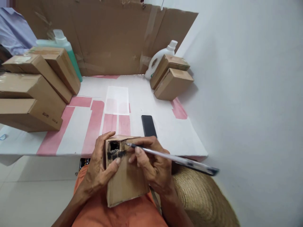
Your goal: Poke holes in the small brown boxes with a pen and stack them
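A small cardboard box is tilted in my lap against the table's front edge. My left hand grips its left side, the thumb lying on the face below a ragged dark hole. Black marks surround the hole. In my right hand is a pen with a clear barrel and a dark end, pinched between thumb and fingers. Its tip points at the box face just right of the hole; whether it touches, I cannot tell. The right hand's lower fingers are close to the box.
Several cardboard boxes stand at left before a green-liquid bottle. Two more boxes and a white jug stand at back right. A phone and white sheet lie on the table. A woven hat-like item is lower right.
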The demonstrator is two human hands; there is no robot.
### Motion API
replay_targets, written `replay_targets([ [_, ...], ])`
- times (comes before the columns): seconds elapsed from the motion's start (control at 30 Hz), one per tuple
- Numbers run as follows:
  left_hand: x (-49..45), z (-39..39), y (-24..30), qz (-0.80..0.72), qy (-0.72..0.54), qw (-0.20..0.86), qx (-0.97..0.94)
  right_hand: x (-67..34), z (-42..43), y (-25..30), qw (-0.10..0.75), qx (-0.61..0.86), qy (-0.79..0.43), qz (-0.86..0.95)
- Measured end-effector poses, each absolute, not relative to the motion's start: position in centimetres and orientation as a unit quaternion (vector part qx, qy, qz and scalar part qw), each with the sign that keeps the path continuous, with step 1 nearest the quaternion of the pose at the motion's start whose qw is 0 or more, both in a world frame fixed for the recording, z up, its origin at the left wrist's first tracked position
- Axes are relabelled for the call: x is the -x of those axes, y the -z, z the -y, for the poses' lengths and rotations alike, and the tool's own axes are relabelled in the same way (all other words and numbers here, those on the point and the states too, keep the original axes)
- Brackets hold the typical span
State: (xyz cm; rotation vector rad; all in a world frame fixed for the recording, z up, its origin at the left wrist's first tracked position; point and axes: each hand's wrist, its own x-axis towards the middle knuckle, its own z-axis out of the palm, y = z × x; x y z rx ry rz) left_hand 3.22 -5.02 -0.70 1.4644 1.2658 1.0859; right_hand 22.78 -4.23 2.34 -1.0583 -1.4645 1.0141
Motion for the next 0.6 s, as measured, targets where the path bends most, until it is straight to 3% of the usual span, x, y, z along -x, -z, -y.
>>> replay_targets([
  [0.6, -3.59, 4.9, 0.34, -0.517, -0.437, 0.448, -0.584, -22.56, 3.62, -2.14, 0.497, 0.431, -0.317, 0.684],
])
